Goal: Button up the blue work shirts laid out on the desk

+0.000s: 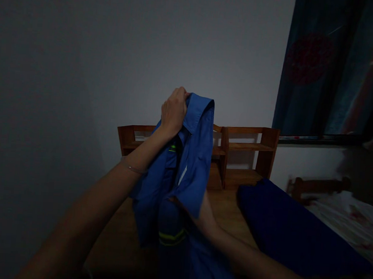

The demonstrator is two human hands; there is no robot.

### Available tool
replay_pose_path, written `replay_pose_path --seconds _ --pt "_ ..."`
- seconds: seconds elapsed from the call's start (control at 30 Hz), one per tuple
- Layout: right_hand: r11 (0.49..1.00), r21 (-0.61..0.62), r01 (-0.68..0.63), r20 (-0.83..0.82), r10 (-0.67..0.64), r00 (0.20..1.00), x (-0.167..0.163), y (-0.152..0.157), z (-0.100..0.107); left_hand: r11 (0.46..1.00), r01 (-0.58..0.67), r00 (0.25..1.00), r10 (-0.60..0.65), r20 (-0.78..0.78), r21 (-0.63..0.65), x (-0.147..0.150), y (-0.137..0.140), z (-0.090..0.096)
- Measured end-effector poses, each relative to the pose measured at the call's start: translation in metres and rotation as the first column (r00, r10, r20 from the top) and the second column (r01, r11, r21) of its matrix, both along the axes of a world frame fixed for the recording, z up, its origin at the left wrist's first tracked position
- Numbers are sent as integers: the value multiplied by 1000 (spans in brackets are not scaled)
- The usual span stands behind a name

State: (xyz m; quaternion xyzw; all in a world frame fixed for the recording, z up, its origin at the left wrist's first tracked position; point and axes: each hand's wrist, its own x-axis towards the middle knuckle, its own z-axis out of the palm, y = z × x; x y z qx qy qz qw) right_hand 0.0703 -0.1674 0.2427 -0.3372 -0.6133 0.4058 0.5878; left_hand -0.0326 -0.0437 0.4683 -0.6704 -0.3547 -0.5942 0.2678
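A blue work jacket point(198, 156) with a collar and yellow-green stripes hangs in front of me. My left hand point(174, 109) is closed round its collar and holds it up. Lower down, on the right side of the cloth, is my right hand point(206, 215); its fingers are hidden behind or inside the fabric, so I cannot see whether they grip it. The jacket's front falls partly apart, and its lower part drops in folds towards the bottom of the view.
Behind the jacket stands a wooden desk point(229, 204) with a low shelf unit point(248, 147) against a pale wall. Dark blue cloth point(285, 228) lies on the right. Beyond it are a wooden chair back point(321, 186) and white patterned fabric point(354, 219). A dark curtained window point(326, 105) is at upper right.
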Motion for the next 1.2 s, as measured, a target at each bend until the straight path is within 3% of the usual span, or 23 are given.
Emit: replay_pose_path --seconds 0.1,0.17,0.37,0.47,0.53,0.6,0.77,0.9,1.0,1.07,1.1,1.2 --pt "932 251 261 24 -276 961 -9 13 8 1000 3 1000 -3 11 -21 6 -7 -2" --pt "902 316 296 51 -327 944 -7 19 19 999 13 1000 -12 27 -42 4 -7 -1" --pt "899 405 165 174 -253 952 15 5 51 999 -39 996 40 74 -20 -16 13 -1" --pt "893 448 -31 316 -126 940 36 -2 76 994 -110 991 112 77 -30 -31 22 -4" --pt "860 474 -187 415 -32 909 56 3 94 986 -159 983 162 87 -49 -44 28 -7" --pt "834 491 -253 473 -11 881 76 17 106 977 -200 970 208 128 -67 -60 35 -11" --pt "876 442 -192 585 -119 803 105 72 107 974 -222 944 229 237 -53 -104 59 -28" --pt "868 495 -44 435 -204 877 104 85 119 969 -248 940 244 240 -13 -123 67 -25" --pt "858 514 0 363 -218 906 108 76 149 963 -269 942 260 212 11 -123 60 -12" --pt "791 610 50 380 -348 857 118 70 177 963 -267 947 256 195 33 -119 51 -4" --pt "731 679 69 399 -446 801 125 68 193 964 -264 949 252 191 40 -118 47 0" --pt "488 871 44 394 -751 529 146 59 242 968 -245 953 229 200 59 -118 29 12"
